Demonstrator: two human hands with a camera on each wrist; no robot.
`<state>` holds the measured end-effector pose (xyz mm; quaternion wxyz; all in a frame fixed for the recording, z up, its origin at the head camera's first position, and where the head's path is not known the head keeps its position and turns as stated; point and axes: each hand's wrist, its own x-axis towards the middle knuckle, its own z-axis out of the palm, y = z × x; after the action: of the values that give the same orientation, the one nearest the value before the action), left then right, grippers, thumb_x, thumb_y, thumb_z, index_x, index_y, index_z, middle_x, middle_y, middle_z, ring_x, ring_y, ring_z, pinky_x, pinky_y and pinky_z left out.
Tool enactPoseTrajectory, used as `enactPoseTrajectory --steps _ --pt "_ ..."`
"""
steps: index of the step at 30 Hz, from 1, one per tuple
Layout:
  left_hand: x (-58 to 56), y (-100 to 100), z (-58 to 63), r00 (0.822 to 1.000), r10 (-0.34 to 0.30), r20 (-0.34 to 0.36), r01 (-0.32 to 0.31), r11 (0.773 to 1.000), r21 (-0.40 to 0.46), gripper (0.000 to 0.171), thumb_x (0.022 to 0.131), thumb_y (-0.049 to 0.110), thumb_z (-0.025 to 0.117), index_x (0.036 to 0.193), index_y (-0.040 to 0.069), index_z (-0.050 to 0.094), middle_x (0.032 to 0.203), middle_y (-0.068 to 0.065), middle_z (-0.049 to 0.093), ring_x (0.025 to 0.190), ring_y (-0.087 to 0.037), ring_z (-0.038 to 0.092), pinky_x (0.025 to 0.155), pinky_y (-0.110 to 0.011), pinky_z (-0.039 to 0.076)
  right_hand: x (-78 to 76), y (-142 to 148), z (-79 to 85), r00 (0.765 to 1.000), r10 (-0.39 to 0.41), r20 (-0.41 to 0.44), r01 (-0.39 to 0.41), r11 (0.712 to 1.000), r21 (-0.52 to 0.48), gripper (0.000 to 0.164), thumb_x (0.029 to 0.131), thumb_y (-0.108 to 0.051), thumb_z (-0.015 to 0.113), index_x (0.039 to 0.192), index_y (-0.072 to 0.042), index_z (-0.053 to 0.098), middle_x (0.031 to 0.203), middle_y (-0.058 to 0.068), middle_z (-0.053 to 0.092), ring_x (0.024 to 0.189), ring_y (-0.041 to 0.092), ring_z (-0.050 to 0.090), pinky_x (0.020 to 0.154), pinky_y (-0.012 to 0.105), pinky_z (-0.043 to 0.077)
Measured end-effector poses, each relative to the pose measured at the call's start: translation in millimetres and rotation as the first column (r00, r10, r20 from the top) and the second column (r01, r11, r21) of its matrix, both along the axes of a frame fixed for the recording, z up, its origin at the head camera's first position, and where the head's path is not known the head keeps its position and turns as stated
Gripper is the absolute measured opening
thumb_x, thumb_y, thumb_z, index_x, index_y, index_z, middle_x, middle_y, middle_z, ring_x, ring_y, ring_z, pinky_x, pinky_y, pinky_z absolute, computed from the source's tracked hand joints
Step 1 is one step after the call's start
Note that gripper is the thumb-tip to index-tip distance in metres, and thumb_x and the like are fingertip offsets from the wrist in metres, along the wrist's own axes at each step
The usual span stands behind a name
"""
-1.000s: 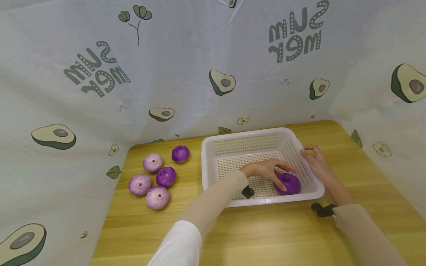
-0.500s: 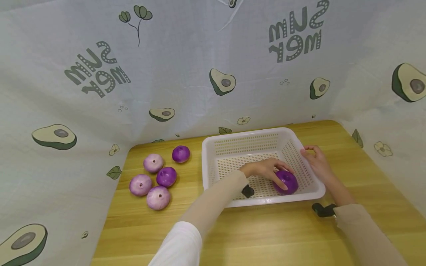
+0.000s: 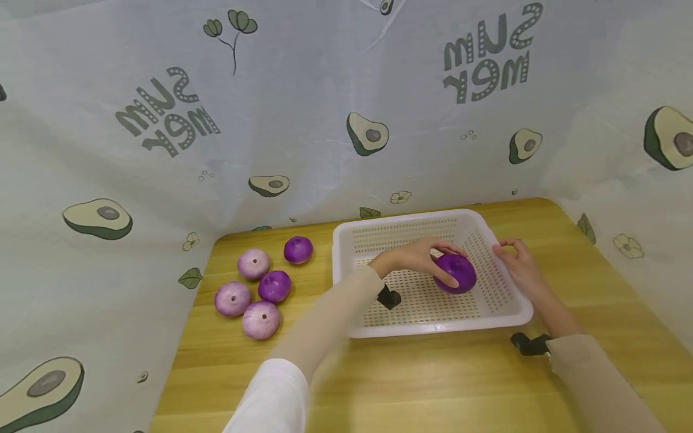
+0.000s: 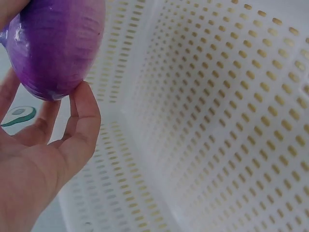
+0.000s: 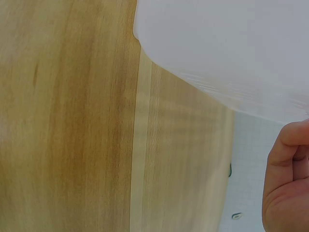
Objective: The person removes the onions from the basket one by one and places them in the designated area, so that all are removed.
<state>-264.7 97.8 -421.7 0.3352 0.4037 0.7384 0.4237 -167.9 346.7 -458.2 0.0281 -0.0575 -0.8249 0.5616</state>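
My left hand (image 3: 414, 255) grips a purple onion (image 3: 458, 278) inside the white plastic basket (image 3: 422, 329). Thumb and fingers curl round the onion's sides, and it seems to hang above the perforated floor. In the left wrist view, fingertips press the lower end of the shiny onion (image 4: 55, 46), with the slotted basket wall behind. My right hand (image 3: 521, 268) holds the basket's right rim, thumb against the edge. From the right wrist view, the curled fingers of that hand (image 5: 288, 179) meet the rim; the grip itself is partly cut off.
Several onions stand on the wooden table (image 3: 411, 385) left of the basket: dark purple ones (image 3: 298, 249) and paler ones (image 3: 261, 320). A printed cloth (image 3: 319, 78) rises behind the table and along both sides.
My left hand has drawn the onion up and to the left, away from the basket's front right corner. The right hand keeps its place on the rim. The view has shifted slightly.
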Motion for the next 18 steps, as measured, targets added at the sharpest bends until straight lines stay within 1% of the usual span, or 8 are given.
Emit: enactPoseTrajectory --steps 4,6,10,13,15,18 --pt "-2.4 -12 12.9 1.000 -0.003 -0.010 0.004 0.998 0.067 0.064 0.076 0.015 0.089 0.135 0.014 0.063 0.128 0.006 0.060 0.113 -0.009 0.057 0.089 -0.019 0.050 0.4 0 0.0 1.000 -0.008 0.017 0.008 1.000 0.014 0.051 0.108 -0.032 0.041 0.136 0.009 0.029 0.084 -0.006 0.067 0.066 0.011 0.067 0.056 0.028 0.057" --pt "-3.0 -19 20.6 1.000 -0.002 -0.022 0.003 0.997 0.081 0.064 0.076 0.016 0.089 0.135 0.014 0.063 0.128 0.008 0.060 0.113 -0.007 0.056 0.089 -0.019 0.050 0.3 -1 0.8 1.000 -0.011 0.020 0.010 0.999 0.035 0.053 0.108 -0.034 0.041 0.137 0.009 0.029 0.085 -0.003 0.066 0.066 0.011 0.066 0.056 0.028 0.057" --pt "-3.2 -36 33.4 1.000 0.007 -0.005 -0.006 0.993 0.120 0.064 0.076 0.015 0.088 0.135 0.013 0.063 0.128 0.009 0.060 0.111 -0.010 0.057 0.089 -0.024 0.052 -0.5 -2 2.1 1.000 -0.019 0.020 0.018 0.997 0.070 0.056 0.108 -0.037 0.042 0.138 0.008 0.030 0.086 0.001 0.064 0.066 0.010 0.065 0.055 0.027 0.055" --pt "-2.6 -51 40.2 0.999 0.028 0.024 -0.031 0.987 0.160 0.064 0.076 0.012 0.088 0.135 0.013 0.063 0.128 0.009 0.060 0.107 -0.015 0.061 0.086 -0.028 0.055 -1.2 -3 2.2 1.000 -0.018 0.015 0.017 0.997 0.072 0.055 0.107 -0.037 0.042 0.137 0.008 0.030 0.086 0.000 0.063 0.066 0.010 0.065 0.055 0.027 0.055" --pt "-1.8 -63 43.9 0.998 0.056 0.033 -0.061 0.983 0.175 0.064 0.076 0.012 0.088 0.135 0.014 0.063 0.128 0.009 0.060 0.105 -0.018 0.063 0.084 -0.031 0.057 -1.5 -3 1.9 1.000 -0.013 0.011 0.013 0.998 0.062 0.055 0.108 -0.036 0.042 0.137 0.008 0.030 0.085 -0.001 0.064 0.066 0.011 0.065 0.055 0.027 0.055" --pt "-1.3 -80 47.5 0.994 0.109 0.012 -0.109 0.977 0.183 0.063 0.077 0.013 0.088 0.135 0.016 0.063 0.129 0.006 0.059 0.106 -0.020 0.063 0.085 -0.031 0.057 -1.0 -2 1.2 1.000 -0.005 0.008 0.005 0.999 0.043 0.052 0.108 -0.033 0.042 0.136 0.009 0.029 0.084 -0.005 0.064 0.065 0.010 0.066 0.055 0.027 0.056"
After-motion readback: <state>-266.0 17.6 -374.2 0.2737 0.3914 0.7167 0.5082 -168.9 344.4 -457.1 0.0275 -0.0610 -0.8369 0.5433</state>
